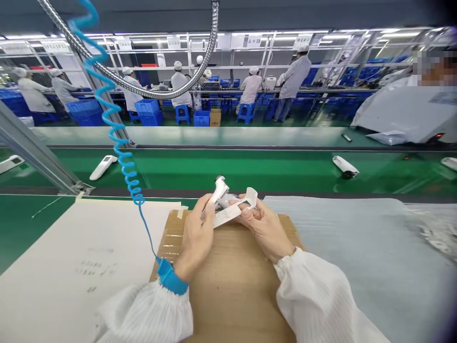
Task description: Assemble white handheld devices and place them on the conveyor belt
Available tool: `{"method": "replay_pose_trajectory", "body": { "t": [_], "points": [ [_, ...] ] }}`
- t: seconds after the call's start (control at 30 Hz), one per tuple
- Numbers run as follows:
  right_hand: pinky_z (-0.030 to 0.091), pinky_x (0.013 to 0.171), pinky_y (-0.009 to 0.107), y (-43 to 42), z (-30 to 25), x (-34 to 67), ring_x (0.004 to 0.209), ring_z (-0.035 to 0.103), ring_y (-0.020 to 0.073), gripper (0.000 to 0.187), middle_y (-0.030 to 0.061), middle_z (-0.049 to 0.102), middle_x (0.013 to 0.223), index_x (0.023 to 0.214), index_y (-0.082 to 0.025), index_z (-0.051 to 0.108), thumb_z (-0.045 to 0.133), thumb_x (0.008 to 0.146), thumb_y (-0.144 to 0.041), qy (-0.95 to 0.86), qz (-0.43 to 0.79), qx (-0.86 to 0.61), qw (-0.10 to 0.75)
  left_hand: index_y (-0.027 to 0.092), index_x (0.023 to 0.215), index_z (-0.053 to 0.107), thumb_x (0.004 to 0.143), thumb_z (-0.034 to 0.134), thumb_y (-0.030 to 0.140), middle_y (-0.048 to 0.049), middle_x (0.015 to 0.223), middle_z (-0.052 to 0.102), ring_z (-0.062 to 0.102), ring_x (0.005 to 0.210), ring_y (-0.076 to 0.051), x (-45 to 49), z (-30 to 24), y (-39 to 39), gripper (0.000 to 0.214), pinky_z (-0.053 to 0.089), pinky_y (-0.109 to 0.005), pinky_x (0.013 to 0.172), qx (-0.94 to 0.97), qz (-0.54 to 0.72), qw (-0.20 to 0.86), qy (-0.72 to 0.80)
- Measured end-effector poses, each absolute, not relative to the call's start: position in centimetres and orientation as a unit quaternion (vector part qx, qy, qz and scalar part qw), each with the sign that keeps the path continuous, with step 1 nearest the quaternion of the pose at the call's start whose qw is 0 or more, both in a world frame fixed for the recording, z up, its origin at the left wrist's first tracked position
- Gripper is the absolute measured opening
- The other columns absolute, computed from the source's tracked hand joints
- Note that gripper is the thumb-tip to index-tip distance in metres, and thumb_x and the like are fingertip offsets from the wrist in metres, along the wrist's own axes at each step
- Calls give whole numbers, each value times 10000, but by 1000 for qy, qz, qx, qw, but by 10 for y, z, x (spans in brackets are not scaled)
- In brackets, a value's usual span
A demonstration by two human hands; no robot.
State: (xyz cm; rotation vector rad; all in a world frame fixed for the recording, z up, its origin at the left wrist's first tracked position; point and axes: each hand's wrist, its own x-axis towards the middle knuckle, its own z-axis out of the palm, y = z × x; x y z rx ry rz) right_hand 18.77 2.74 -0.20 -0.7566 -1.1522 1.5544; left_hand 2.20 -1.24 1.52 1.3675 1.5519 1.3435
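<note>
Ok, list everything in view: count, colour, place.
plastic parts: at least two, white, held centre
handheld devices: four, white, on green belt
cardboard: one, brown, bottom centre
paper sheet: one, white, left of cardboard
pale sheet: one, greyish, right of cardboard
loose pieces: count unclear, white, far right
coiled cord: one, blue, left
hose: one, silver, overhead
metal post: one, silver, near left
workers: several, mostly in white, background
crates, stools: several, blue, background
wristband: one, blue, left wrist
left hand, right hand: one each, centre
sleeves: two, white, bottom
</note>
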Motion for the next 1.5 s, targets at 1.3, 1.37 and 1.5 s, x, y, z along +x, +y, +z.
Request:
{"method": "replay_pose_trajectory", "body": {
  "t": [1.3,1.37,1.5],
  "points": [
    [450,1108,395,6,18,163,1235,585,245,331,61,713,1154,1077,-219,715,739,860,-468,-335,779,-242,470,220,1366,525,981,550,449,-88,1340,648,591,1224,-259,30,17,-26,449,460,-434,1035,715,417,-9,562],
    [460,1105,405,1,16,156,1227,595,257,328,66,733,1093,1041,-211,729,785,818,-444,-304,784,-261,474,212,1340,532,1001,524,396,-82,1308,664,614,1184,-242,37,18,-29,385,497,-423,995,717,416,-11,560],
    [489,1084,402,-3,13,150,1203,620,268,267,55,750,975,913,-215,737,824,765,-419,-264,789,-283,476,143,1265,560,1012,493,304,-127,1204,695,650,1074,-260,46,20,-32,307,542,-420,900,721,418,-64,549]
  ]
}}
